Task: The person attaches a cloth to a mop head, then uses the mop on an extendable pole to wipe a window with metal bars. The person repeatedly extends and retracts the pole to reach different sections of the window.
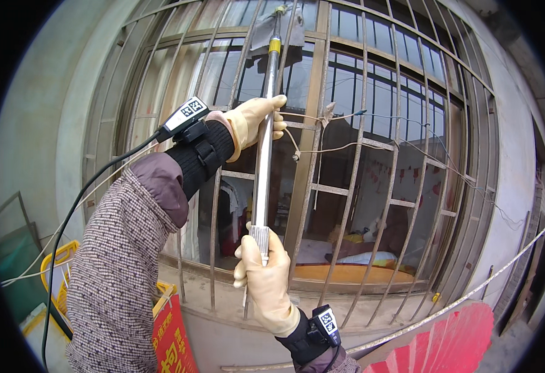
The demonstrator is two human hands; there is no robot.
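Note:
Both of my hands wear cream rubber gloves and grip one long metal telescopic pole [264, 177]. Higher up, my left hand [256, 121] wraps the shaft, just outside the window bars. My right hand [267, 275] holds the grey ribbed grip [259, 237] at the pole's lower end. A yellow collar [274, 45] sits near the upper part of the pole. At its top a grey cloth [263, 32] hangs behind the bars, close to the upper window glass; whether it touches the pane I cannot tell.
Rusty metal security bars [347, 205] cover the window [384, 177]. Thin wires [328, 150] are tied across them. A rope [421, 321] runs in front at lower right, above a red fan-shaped panel [435, 345]. At lower left are a yellow plastic frame [62, 270] and a red banner with writing [172, 340].

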